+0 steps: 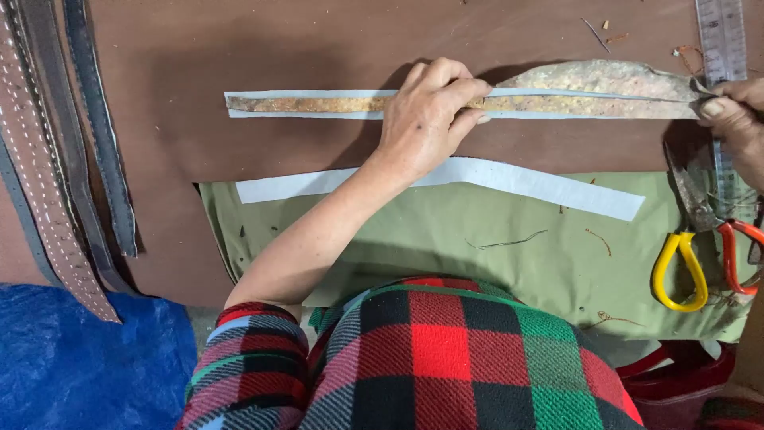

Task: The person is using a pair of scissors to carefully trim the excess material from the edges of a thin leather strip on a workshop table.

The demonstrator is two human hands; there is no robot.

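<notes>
While the left hand (426, 115) presses down with curled fingers on a long pale strip (318, 104) smeared along its middle with yellowish-brown glue, the fingertips pinch together on the strip's upper edge, so that hand is closed on the strip rather than spread flat. The strip lies lengthwise across a large brown leather sheet (239, 40) and runs from left of centre to the right edge, where it widens into a crusty, glue-coated flap (605, 80) that lifts off the leather. At that far end the right hand (736, 119), only partly in view, has its thumb and fingers closed on the tip of the flap. A clear plastic ruler (720, 36) stands on end just above the right hand and passes under it. Below the glued strip a second, clean white strip (509, 179) lies at a slight slant, partly on the brown leather and partly on an olive-green cloth (477, 255). On the cloth near the right edge lie scissors with one yellow handle (679, 271) and one orange handle, their dark blades pointing up towards the right hand. Several stitched leather belts (48, 159) in brown and grey lie side by side at the far left, above a blue tarpaulin (79, 366). A red, green and black checked garment (446, 358) fills the foreground.
</notes>
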